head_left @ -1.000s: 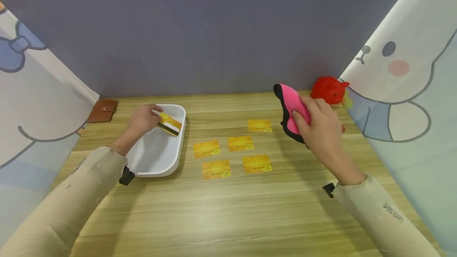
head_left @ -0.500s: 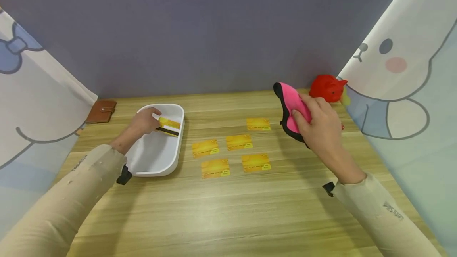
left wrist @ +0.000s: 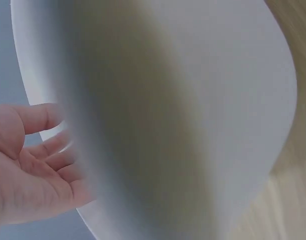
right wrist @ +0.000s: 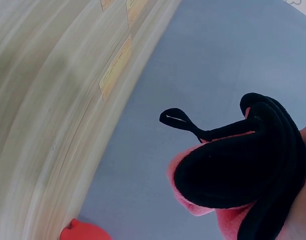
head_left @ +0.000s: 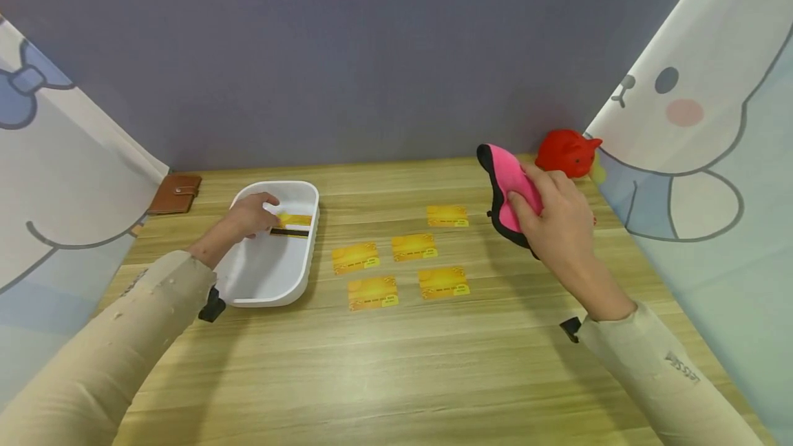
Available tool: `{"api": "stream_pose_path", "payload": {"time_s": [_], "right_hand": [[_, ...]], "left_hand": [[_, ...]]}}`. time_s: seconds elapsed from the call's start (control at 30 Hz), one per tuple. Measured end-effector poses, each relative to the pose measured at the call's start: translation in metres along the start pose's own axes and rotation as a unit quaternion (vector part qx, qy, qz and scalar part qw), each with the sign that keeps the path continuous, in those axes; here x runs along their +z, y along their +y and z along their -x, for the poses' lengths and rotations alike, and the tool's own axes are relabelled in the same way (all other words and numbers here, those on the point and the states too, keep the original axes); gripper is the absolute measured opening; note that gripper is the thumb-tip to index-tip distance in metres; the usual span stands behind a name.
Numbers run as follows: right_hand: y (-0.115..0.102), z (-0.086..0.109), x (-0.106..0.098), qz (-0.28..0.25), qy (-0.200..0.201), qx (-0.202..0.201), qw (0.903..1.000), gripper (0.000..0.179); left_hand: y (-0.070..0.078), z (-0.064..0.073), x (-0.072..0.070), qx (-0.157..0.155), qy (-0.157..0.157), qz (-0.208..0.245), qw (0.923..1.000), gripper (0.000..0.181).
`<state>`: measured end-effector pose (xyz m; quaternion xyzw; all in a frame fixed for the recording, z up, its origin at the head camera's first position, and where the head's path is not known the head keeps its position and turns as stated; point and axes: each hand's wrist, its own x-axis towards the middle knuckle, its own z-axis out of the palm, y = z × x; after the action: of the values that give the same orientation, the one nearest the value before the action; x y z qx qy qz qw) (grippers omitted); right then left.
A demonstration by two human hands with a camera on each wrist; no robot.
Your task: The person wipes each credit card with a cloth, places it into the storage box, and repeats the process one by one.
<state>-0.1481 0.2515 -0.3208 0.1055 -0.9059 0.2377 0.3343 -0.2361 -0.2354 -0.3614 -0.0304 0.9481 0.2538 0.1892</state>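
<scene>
In the head view my left hand (head_left: 250, 215) is inside the white plastic bin (head_left: 268, 277), fingers apart. A yellow card (head_left: 294, 221) with a black stripe lies in the bin just past its fingertips. The left wrist view shows the hand (left wrist: 38, 170) with loosely bent fingers, their tips hidden behind the bin's wall (left wrist: 143, 120). Above the table at the right, my right hand (head_left: 557, 217) grips a folded pink sleep mask (head_left: 513, 181) with black edging. Its black lining and a small strap loop (right wrist: 175, 119) show in the right wrist view.
Several yellow cards (head_left: 414, 247) lie flat mid-table. A brown wallet (head_left: 175, 194) sits at the back left. At the back right stands a red piggy bank (head_left: 565, 153), with a small red thing (head_left: 595, 221) partly hidden behind my right hand. Printed curtains flank the table.
My left hand has lowered the striped card into the bin and let it go, its fingers now spread away from it. The right hand with the sleep mask has barely moved.
</scene>
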Motion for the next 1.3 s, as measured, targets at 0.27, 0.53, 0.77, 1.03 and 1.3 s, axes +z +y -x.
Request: {"api": "stream_pose_path", "payload": {"time_s": [0.27, 0.53, 0.77, 1.03, 1.3], "right_hand": [[0.002, -0.001, -0.006, -0.014, -0.024, 0.037, 0.9989, 0.048], [0.010, 0.000, -0.017, -0.039, -0.039, 0.115, 0.9918, 0.050], [0.008, 0.007, -0.014, -0.046, -0.045, 0.130, 0.9895, 0.048], [-0.001, 0.008, -0.008, -0.066, -0.035, 0.151, 0.9857, 0.045], [-0.006, 0.010, -0.007, -0.084, -0.023, 0.154, 0.9842, 0.041]], "left_hand": [[0.021, 0.014, -0.018, 0.039, -0.016, -0.049, 0.9979, 0.053], [0.124, 0.035, -0.026, 0.155, -0.064, -0.030, 0.9854, 0.049], [0.189, 0.002, 0.018, 0.249, -0.106, -0.051, 0.9612, 0.045], [0.214, -0.040, 0.073, 0.264, -0.148, -0.120, 0.9454, 0.048], [0.215, -0.061, 0.109, 0.255, -0.120, -0.177, 0.9430, 0.054]]}}
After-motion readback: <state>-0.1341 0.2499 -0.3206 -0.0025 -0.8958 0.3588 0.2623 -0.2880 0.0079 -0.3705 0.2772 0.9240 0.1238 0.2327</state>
